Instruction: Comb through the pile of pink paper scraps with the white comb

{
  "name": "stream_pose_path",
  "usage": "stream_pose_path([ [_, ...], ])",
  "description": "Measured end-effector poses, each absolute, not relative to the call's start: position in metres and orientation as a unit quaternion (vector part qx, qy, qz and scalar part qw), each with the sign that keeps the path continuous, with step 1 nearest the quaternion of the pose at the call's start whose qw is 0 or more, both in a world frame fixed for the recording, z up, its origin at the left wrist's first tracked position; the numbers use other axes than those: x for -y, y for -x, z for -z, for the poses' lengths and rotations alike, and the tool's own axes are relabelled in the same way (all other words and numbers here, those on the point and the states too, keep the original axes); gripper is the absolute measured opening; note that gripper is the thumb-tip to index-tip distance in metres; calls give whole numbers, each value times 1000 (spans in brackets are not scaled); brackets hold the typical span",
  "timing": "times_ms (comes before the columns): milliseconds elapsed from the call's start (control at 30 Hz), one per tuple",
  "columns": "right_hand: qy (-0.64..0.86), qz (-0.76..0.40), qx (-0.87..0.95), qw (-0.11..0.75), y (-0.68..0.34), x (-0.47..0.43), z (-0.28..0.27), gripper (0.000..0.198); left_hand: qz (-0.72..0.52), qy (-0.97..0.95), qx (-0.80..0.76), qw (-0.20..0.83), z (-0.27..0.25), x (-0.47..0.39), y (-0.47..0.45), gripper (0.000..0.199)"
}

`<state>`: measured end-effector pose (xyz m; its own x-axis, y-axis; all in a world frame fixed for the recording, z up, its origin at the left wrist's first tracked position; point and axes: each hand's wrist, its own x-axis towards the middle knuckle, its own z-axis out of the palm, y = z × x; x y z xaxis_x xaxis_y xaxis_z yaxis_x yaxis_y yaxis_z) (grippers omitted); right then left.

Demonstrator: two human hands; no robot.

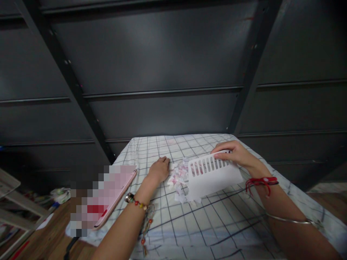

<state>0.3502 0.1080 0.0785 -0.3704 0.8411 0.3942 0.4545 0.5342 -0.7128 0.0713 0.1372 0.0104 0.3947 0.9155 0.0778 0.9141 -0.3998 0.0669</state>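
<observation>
My right hand (pixel 234 153) grips the rim of a white plastic basket (pixel 214 180) with slotted sides, thumb on the near side and fingers over the far side. The basket is tipped on its side, its mouth hidden from me. At its left end lies a loose heap of white and pink paper scraps (pixel 179 177) on the checked cloth, and some pink shows through the slots. Just left of the heap, my left hand (pixel 160 169) lies palm down on the cloth, its fingers pointing forward and partly hidden. Nothing shows in it.
A white cloth with dark grid lines (pixel 168 144) covers the table. On its left lies a pink phone (pixel 116 198), partly blurred out, with a dark cable (pixel 72 247). Dark metal panels (pixel 162 115) rise behind the table. A pale wooden frame (pixel 18 213) stands at the far left.
</observation>
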Motion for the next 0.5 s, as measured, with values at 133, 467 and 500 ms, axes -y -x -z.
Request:
stream_pose_path([
  [133,427,-234,784,386,-351,-110,-77,21,-40,-832,-553,6,-13,-136,-73,40],
  [467,449,-242,752,417,-359,-110,-79,21,-22,-831,-556,-7,-18,-133,-74,40],
  [500,448,-248,757,407,-358,-110,-79,21,-21,-830,-558,-8,-18,-133,-74,40],
])
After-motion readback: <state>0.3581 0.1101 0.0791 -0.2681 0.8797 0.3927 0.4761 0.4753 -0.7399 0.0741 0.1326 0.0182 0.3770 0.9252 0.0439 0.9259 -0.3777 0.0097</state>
